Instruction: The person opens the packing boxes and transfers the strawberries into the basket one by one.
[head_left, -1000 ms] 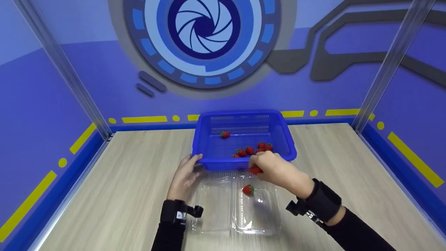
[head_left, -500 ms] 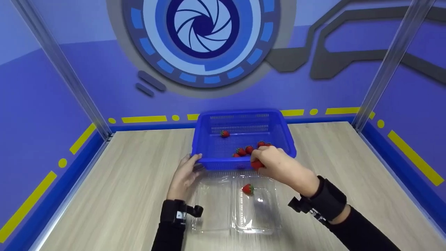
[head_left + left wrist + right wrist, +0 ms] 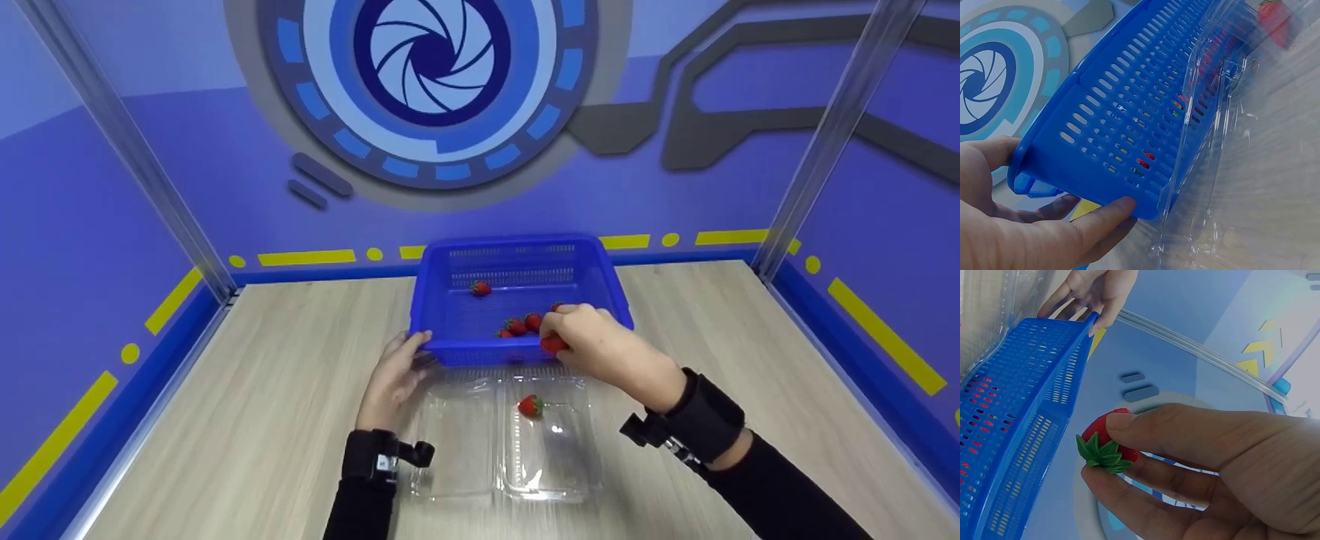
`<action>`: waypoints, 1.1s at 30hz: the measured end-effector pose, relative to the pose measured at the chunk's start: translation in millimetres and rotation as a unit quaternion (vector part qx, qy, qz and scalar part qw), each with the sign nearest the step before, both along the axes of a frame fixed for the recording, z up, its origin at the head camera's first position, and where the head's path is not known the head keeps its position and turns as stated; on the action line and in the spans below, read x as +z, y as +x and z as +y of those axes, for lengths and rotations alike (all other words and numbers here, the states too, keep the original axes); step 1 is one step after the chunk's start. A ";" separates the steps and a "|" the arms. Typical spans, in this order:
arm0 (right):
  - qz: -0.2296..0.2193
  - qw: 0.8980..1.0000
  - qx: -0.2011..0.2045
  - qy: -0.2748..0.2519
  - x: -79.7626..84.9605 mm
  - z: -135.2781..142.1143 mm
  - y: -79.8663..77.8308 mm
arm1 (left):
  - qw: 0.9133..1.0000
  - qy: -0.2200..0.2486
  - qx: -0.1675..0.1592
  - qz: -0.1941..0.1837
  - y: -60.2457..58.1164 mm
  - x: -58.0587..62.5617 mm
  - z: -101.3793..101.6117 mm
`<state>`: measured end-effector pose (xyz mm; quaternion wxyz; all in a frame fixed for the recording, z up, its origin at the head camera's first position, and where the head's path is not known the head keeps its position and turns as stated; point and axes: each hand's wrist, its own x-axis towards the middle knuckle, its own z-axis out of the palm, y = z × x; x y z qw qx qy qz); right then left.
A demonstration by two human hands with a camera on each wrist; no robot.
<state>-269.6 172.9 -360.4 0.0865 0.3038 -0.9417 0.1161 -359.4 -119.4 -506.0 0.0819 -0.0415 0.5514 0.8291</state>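
Observation:
My right hand (image 3: 604, 349) pinches a red strawberry (image 3: 1100, 449) between thumb and fingers. In the head view, that strawberry overlaps the front rim of the blue plastic basket (image 3: 472, 346). The right wrist view shows its green leaves facing the camera. My left hand (image 3: 391, 381) holds the basket's near left corner, thumb over the rim and other fingers below it. Inside the basket lie several strawberries (image 3: 515, 326) near the front wall, some hidden behind my right hand, and a lone strawberry (image 3: 480, 288) farther back. Before the basket, a strawberry (image 3: 530, 406) rests in a clear plastic clamshell box (image 3: 459, 450).
The clamshell lies spread out in two halves, side by side, close against the basket's front. Everything stands on a light wood-grain table (image 3: 300, 360). Blue printed panels (image 3: 675, 202) with yellow marks enclose the back and both sides.
My right hand has risen slightly with the strawberry, from below the basket's front rim to level with it. My left hand stays on the corner. The head view has shifted a little.

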 end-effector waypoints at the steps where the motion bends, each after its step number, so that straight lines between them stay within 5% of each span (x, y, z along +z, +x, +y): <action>1: 0.003 1.000 0.002 -0.001 -0.6 0.1 -2.4 | 1.000 -0.001 -0.001 0.001 0.3 -0.2 -0.4; 12: 0.025 1.000 0.015 -0.001 -11.4 -2.0 -56.1 | 1.000 -0.003 0.004 0.000 -0.4 0.0 -0.3; 19: -0.025 0.999 0.002 0.021 -18.7 1.3 -91.3 | 1.000 0.002 0.007 -0.002 -3.0 0.5 2.5; 33: -0.064 0.998 0.006 0.012 -36.3 -3.4 -107.9 | 1.000 0.002 -0.001 -0.001 3.5 1.1 -1.3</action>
